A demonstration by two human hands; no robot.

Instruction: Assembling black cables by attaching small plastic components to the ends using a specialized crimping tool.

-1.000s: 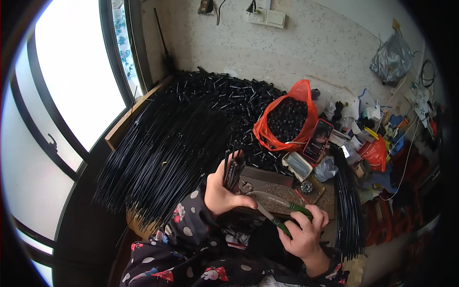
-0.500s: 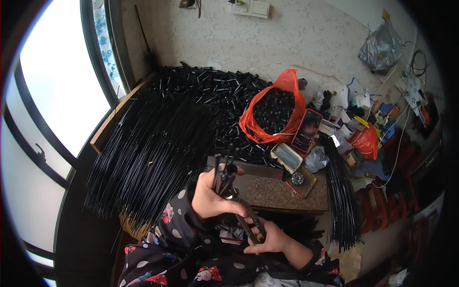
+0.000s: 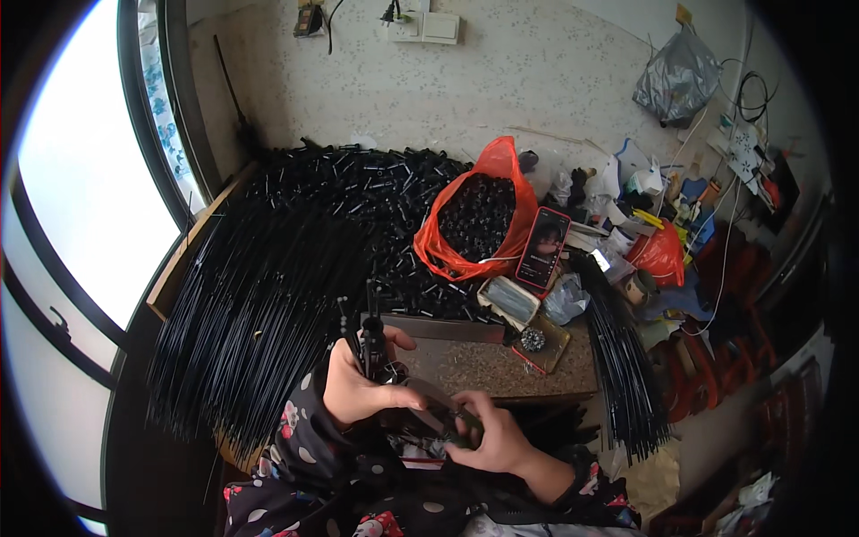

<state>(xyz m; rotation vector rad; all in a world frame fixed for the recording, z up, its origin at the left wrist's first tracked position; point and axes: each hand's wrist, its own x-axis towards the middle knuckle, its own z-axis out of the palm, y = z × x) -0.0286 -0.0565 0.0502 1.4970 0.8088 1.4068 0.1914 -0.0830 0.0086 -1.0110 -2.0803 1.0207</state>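
Note:
My left hand [image 3: 351, 387] is closed around several thin black rods [image 3: 346, 324] and a short black tubular fitting [image 3: 372, 335], which stick up out of its grip. My right hand [image 3: 499, 442] is closed on the handles of dark pliers [image 3: 437, 410]. The pliers reach leftward to the lower end of the fitting, close to my left thumb. Blur and shadow hide exactly what their jaws touch. Both hands are in front of the bench's near edge, above my lap.
Long black rods [image 3: 250, 322] cover the bench's left side, with loose black fittings [image 3: 358, 179] heaped behind. A red plastic bag [image 3: 428, 242] holds more fittings. Around it are a phone [image 3: 543, 251], an oblong tray [image 3: 510, 300], a pin-filled round piece [image 3: 532, 339] and another rod bundle [image 3: 622, 367].
The whole view has shifted, so the bench appears farther left. Both hands sit further left in the picture, still holding the rods, fitting and pliers. The pliers lie at a flatter angle.

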